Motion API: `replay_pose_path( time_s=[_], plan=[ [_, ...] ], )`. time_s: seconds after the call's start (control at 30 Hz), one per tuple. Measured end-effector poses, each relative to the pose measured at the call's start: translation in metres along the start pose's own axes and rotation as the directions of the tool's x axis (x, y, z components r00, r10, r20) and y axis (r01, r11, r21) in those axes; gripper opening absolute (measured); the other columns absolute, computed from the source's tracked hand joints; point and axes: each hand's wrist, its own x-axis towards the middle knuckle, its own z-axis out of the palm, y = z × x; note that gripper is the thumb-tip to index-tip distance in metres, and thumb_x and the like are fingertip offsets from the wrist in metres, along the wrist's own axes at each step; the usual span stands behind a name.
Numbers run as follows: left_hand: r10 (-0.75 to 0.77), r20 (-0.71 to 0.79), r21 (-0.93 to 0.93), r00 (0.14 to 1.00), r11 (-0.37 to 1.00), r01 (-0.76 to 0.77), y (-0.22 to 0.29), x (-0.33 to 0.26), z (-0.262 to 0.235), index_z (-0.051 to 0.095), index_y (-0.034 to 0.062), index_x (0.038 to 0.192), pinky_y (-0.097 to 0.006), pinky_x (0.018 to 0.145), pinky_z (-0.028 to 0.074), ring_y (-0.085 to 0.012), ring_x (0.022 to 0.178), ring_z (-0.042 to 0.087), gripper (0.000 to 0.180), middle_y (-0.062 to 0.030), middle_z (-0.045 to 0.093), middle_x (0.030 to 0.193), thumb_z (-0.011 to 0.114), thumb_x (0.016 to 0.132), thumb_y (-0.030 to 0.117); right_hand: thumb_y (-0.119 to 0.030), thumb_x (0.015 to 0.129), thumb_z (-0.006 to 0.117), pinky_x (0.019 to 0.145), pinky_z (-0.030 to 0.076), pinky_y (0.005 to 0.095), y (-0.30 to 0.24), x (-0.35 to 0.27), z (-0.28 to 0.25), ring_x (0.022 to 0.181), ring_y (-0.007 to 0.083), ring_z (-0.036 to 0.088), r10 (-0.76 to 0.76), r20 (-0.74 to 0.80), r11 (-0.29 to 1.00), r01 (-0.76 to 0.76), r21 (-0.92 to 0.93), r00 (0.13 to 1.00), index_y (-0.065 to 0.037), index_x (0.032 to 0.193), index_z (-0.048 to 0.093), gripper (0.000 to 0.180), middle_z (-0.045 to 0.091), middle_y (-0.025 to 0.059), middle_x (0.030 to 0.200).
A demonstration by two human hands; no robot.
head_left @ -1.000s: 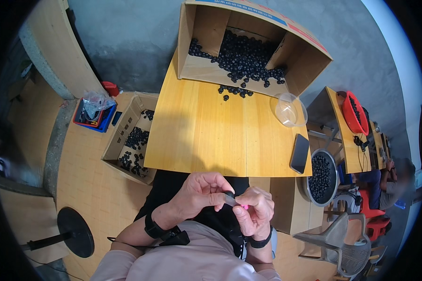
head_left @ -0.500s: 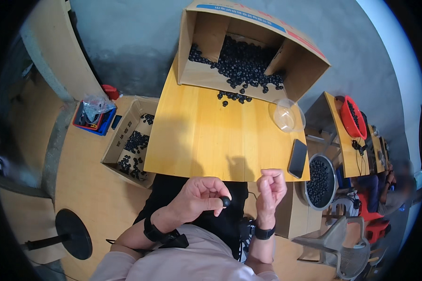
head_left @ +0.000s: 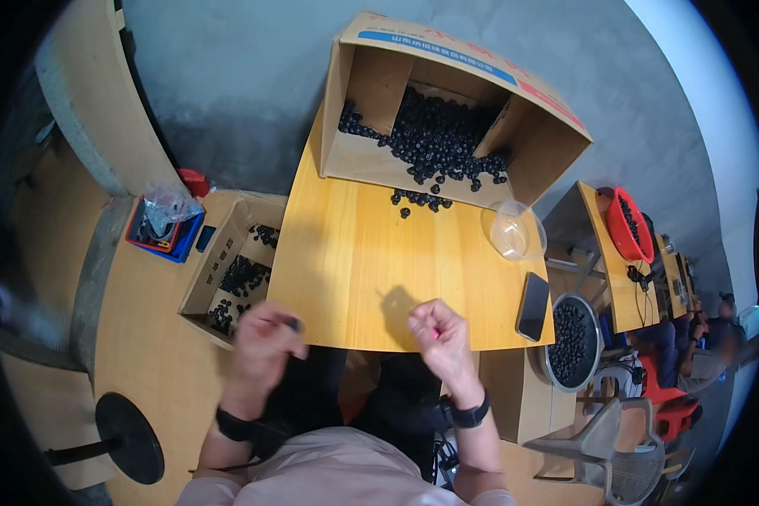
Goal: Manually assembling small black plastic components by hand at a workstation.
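My left hand (head_left: 260,344), slightly smeared by motion, is by the table's near left corner. A small round black part (head_left: 293,324) is pinched between its thumb and fingers. Over the near edge of the wooden table (head_left: 354,278) my right hand (head_left: 447,350) is closed in a pinch, with a tiny pink spot (head_left: 435,333) showing at its fingers; what it is I cannot make out. Just below my left hand stands a low cardboard box (head_left: 196,295) with scattered black parts (head_left: 243,277). More black parts (head_left: 434,139) fill a cardboard box (head_left: 552,156) lying on its side at the table's far end.
Several loose black parts (head_left: 422,201) lie before the far box. On the table's right are a clear plastic tub (head_left: 510,232) and a phone (head_left: 532,307). A metal basin (head_left: 600,337) of black parts, a grey chair (head_left: 578,434) and a red basin (head_left: 626,240) are further right.
My left hand has swung left with the black part, toward the low box. My right hand has moved left and forward over the table edge. The view has tilted slightly.
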Motion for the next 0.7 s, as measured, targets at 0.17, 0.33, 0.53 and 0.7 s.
replay_pose_path(
  time_s=[0.17, 0.33, 0.53, 0.7],
  plan=[
    [0.094, -0.421, 0.286, 0.902, 0.958, 0.034, 0.006, 0.017, -0.155, 0.049, -0.0006, 0.115, -0.030, 0.073, 0.047, -0.0184, 0.086, 0.057, 0.037, -0.0121, 0.057, 0.098, 0.059, 0.080, 0.010, -0.009, 0.079, 0.058, 0.055, 0.046, 0.0365, 0.017, 0.076, -0.031, 0.059, 0.0308, 0.059, -0.192, -0.036, 0.741, 0.121, -0.660, 0.981, -0.005, 0.089, 0.059, 0.011, 0.055, 0.0136, 0.059],
    [0.139, -0.607, 0.360, 0.782, 0.926, 0.115, 0.012, 0.020, -0.135, 0.034, 0.0027, 0.131, -0.034, 0.090, 0.040, -0.0207, 0.111, 0.046, 0.059, -0.0128, 0.045, 0.121, 0.060, 0.081, 0.020, -0.013, 0.079, 0.058, 0.063, 0.048, 0.0411, 0.028, 0.145, -0.029, 0.073, 0.0363, 0.059, -0.361, 0.132, 0.593, 0.336, -0.732, 0.923, -0.005, 0.099, 0.057, 0.021, 0.058, 0.0182, 0.087],
    [0.034, -0.073, -0.030, 0.997, 0.999, -0.037, 0.017, 0.061, -0.022, 0.038, 0.0016, 0.126, -0.036, 0.085, 0.046, -0.0256, 0.106, 0.052, 0.054, -0.0149, 0.049, 0.121, 0.061, 0.081, 0.022, -0.018, 0.077, 0.061, 0.071, 0.051, 0.0396, 0.030, 0.195, 0.015, 0.082, 0.0347, 0.060, -0.236, 0.282, 0.489, 0.364, -0.792, 0.930, -0.004, 0.099, 0.055, 0.027, 0.056, 0.0192, 0.100],
    [-0.198, 0.022, -0.142, 0.980, 0.970, 0.199, -0.019, 0.064, 0.017, 0.043, 0.0009, 0.122, -0.033, 0.081, 0.048, -0.0237, 0.099, 0.056, 0.046, -0.0132, 0.054, 0.113, 0.060, 0.082, 0.015, -0.012, 0.074, 0.065, 0.066, 0.048, 0.0378, 0.053, 0.186, 0.009, 0.074, 0.0332, 0.059, -0.223, 0.230, 0.567, 0.318, -0.760, 0.947, -0.001, 0.093, 0.054, 0.025, 0.060, 0.0169, 0.086]
  ],
)
